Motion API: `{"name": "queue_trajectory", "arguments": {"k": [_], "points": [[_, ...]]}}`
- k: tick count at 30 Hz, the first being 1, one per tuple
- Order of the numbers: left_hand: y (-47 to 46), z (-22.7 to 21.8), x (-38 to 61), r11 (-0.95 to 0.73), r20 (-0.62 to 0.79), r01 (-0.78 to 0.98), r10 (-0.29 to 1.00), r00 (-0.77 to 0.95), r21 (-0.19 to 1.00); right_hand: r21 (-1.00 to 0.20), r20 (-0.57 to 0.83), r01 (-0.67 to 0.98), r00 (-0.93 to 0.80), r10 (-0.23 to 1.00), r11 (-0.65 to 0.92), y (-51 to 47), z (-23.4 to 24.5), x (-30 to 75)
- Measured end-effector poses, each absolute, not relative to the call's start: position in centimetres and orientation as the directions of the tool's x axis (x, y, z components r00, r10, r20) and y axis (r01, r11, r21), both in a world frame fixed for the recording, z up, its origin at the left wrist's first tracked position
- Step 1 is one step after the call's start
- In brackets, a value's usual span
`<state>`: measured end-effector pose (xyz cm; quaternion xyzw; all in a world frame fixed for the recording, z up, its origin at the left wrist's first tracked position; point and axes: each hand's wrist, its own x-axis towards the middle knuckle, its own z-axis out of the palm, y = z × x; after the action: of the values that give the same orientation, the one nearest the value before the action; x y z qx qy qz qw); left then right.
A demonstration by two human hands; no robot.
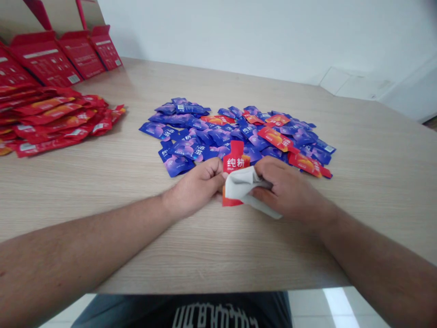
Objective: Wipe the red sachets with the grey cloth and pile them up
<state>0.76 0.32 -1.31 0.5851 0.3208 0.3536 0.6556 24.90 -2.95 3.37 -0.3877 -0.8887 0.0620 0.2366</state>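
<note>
Red sachet (234,163), long axis pointing away, between left hand (194,187), right hand (289,191)

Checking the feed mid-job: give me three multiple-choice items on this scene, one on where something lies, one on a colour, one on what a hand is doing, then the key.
1. Where does the heap of red sachets lie relative to the heap of blue sachets?
A. To its right
B. To its left
C. On top of it

2. What colour is the sachet held by the left hand?
A. Blue
B. Green
C. Red

3. What is the right hand doing?
A. Gripping a white cloth against the sachet
B. Lying open, touching nothing
C. Holding a pair of scissors

1: B, the red heap sits apart, left of the blue one.
2: C, its red top shows above the cloth.
3: A, its fingers close on the cloth over the sachet.
</note>
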Motion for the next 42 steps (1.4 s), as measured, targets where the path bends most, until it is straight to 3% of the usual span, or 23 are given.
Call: {"name": "queue_trajectory", "arguments": {"k": [3, 9, 12, 15, 17, 22, 24, 29, 35, 42], "points": [[0.2, -1.2, 0.9, 0.116, -0.034, -0.119, 0.842, 0.539, 0.986, -0.344, 0.407, 0.708, -0.480, 0.777, 0.617, -2.5, 3.3, 25.2], [0.3, -1.3, 0.6, -0.008, 0.040, -0.062, 0.851, 0.524, 0.998, -0.379, 0.253, 0.654, -0.608, 0.753, 0.655, -2.6, 3.6, 25.3], [0.1, -1.0, 0.5, -0.021, 0.022, -0.008, 0.838, 0.544, 1.000, -0.402, 0.378, 0.757, -0.376, 0.846, 0.516, -2.1, 4.0, 26.0], [-0.1, -0.6, 0.5, -0.054, 0.022, 0.038, 0.813, 0.582, 0.998, -0.398, 0.485, 0.799, -0.233, 0.843, 0.450, -1.8, 3.9, 26.2], [0.0, -0.6, 0.5, -0.061, 0.025, 0.043, 0.813, 0.582, 0.997, -0.363, 0.484, 0.774, -0.320, 0.815, 0.519, -2.1, 3.6, 25.8], [0.5, -1.0, 0.5, -0.066, 0.050, 0.009, 0.835, 0.548, 0.998, -0.291, 0.291, 0.566, -0.715, 0.635, 0.771, -3.5, 3.5, 24.4], [0.5, -1.0, 0.5, -0.070, 0.049, 0.016, 0.821, 0.569, 0.997, -0.284, 0.315, 0.586, -0.691, 0.651, 0.759, -3.4, 3.8, 24.6], [0.2, -0.7, 0.5, -0.028, 0.010, 0.022, 0.814, 0.581, 0.999, -0.310, 0.488, 0.727, -0.431, 0.759, 0.612, -2.4, 3.8, 25.5], [0.4, -1.0, 0.5, -0.028, 0.039, -0.029, 0.838, 0.545, 0.999, -0.329, 0.257, 0.514, -0.758, 0.599, 0.792, -3.5, 3.4, 24.5], [0.4, -0.8, 0.4, -0.049, 0.025, 0.025, 0.813, 0.582, 0.998, -0.342, 0.464, 0.737, -0.408, 0.787, 0.583, -2.5, 3.6, 25.3]]}}
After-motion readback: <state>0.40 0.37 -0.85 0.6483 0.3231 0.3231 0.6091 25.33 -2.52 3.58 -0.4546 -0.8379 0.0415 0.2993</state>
